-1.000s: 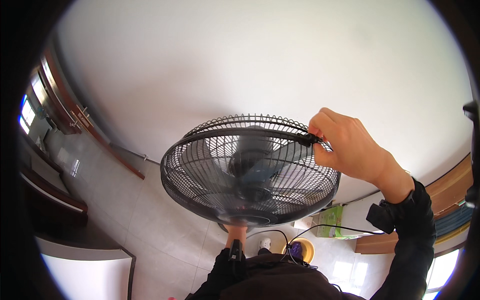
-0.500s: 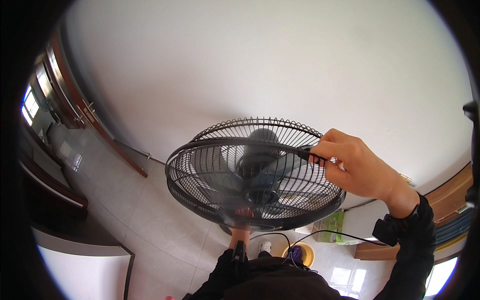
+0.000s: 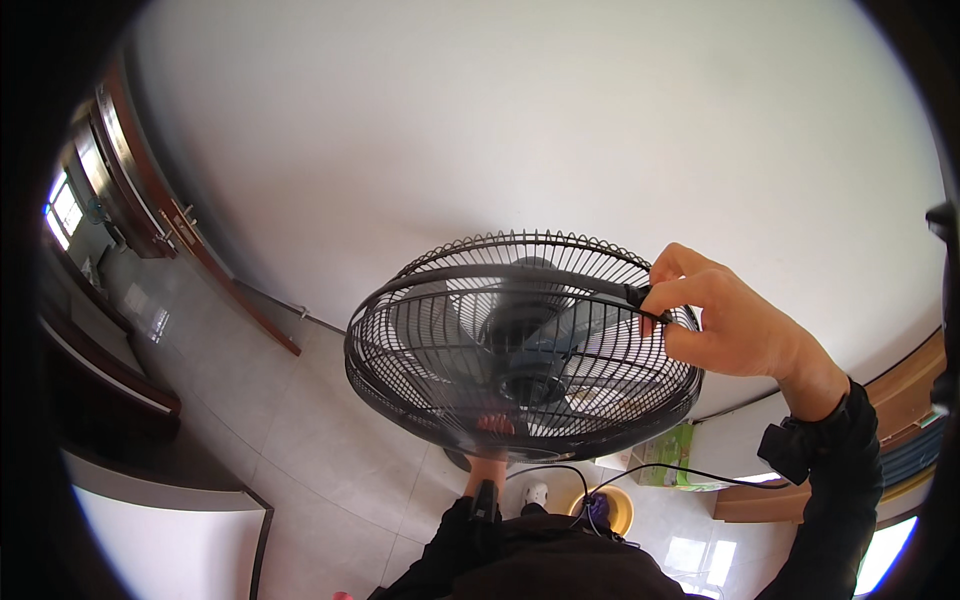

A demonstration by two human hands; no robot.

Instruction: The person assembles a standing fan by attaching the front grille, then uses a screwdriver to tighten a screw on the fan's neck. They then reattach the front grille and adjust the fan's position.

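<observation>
A black electric fan with a round wire grille stands before me, its blades and hub showing through the bars. My right hand is closed at the upper right of the grille rim, fingers and thumb pinched at a small dark clip. Beneath the fan's near edge reaches my left hand, seen blurred through the wires. Its fingers look curled against the fan's lower part, though the exact spot they grip is hidden. Below the grille a bit of the dark base shows.
A white wall rises behind the fan. On the tiled floor stand a yellow basin with something purple inside and a green box. A black cable crosses near my waist. A brown door is at left, a white-sided cabinet lower left.
The fan and my right hand have shifted slightly right in view, the background a little less. The right fingers stay at the rim, and my left hand stays under the fan.
</observation>
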